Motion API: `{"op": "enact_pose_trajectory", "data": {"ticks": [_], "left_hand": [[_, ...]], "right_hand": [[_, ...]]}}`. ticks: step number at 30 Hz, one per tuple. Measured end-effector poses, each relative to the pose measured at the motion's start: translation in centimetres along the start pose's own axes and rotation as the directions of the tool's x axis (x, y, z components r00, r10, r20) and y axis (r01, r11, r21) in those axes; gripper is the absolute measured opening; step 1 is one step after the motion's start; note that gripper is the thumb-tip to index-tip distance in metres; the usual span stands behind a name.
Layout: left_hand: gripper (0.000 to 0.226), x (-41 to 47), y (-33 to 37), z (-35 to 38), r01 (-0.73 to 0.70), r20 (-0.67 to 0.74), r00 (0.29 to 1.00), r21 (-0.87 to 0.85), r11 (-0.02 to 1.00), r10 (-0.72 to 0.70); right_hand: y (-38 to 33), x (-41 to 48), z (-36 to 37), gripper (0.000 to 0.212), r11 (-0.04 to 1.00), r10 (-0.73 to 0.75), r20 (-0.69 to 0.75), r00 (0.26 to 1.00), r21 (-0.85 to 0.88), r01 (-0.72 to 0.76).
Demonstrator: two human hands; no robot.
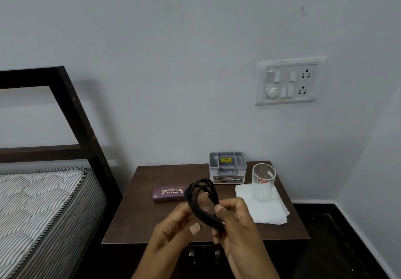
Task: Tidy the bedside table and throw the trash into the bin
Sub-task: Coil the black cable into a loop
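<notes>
A coiled black cable [202, 200] is held up over the front of the dark brown bedside table [138, 213]. My left hand [173, 228] pinches the coil's lower left side. My right hand [236, 224] grips its lower right, thumb pressed on the strands. On the table lie a purple spectacle case [168, 193] with gold lettering, a grey plastic organiser box [227, 168] at the back, and a clear drinking glass [263, 181] that stands upright on white tissue paper [267, 211].
A bed with a striped mattress [41, 209] and dark wooden headboard [71, 113] stands left of the table. A white switchboard [288, 82] is on the wall above. Two cabinet handles [204, 253] show below the tabletop. Dark floor [329, 246] lies to the right.
</notes>
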State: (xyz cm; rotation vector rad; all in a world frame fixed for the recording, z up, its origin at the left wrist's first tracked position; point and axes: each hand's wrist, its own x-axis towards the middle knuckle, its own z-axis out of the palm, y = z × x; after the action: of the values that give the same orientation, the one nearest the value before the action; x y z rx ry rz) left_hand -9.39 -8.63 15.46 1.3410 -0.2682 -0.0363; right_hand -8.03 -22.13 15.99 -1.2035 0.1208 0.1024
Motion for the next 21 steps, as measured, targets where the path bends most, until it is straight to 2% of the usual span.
{"op": "enact_pose_trajectory", "data": {"ticks": [3,5,10,13,16,17,21], "left_hand": [[0.076,0.5,0.0,1.0,0.053,-0.042,0.997,-0.183,0.982,-0.062],[0.073,0.5,0.0,1.8,0.007,-0.111,0.993,-0.204,0.979,-0.03],[0.06,0.2,-0.1,3.1,-0.059,-0.341,0.939,-0.074,0.995,0.031],[0.026,0.6,0.2,3.3,-0.042,-0.443,0.896,-0.032,0.999,0.023],[0.004,0.7,0.3,3.3,-0.016,-0.515,0.857,-0.027,1.0,0.0],[0.005,0.7,0.4,3.3,-0.016,-0.539,0.842,-0.014,1.0,0.006],[0.017,0.9,0.5,3.0,-0.038,-0.563,0.818,0.154,0.987,0.12]], "right_hand": [[0.4,-0.1,0.4,0.005,0.988,-0.088,-0.013,0.996,-0.13,0.086],[0.5,-0.3,0.5,0.005,0.978,-0.119,-0.015,0.993,-0.174,0.115],[1.1,-0.7,0.8,0.012,0.906,-0.303,-0.051,0.952,-0.324,0.271],[1.2,-0.9,0.9,0.005,0.849,-0.41,-0.045,0.911,-0.385,0.362],[1.6,-1.1,1.1,0.007,0.805,-0.463,-0.012,0.886,-0.424,0.415],[1.7,-1.2,1.2,0.004,0.791,-0.476,-0.009,0.879,-0.441,0.424],[2.1,-1.3,1.6,0.014,0.703,-0.568,-0.002,0.823,-0.522,0.484]]}}
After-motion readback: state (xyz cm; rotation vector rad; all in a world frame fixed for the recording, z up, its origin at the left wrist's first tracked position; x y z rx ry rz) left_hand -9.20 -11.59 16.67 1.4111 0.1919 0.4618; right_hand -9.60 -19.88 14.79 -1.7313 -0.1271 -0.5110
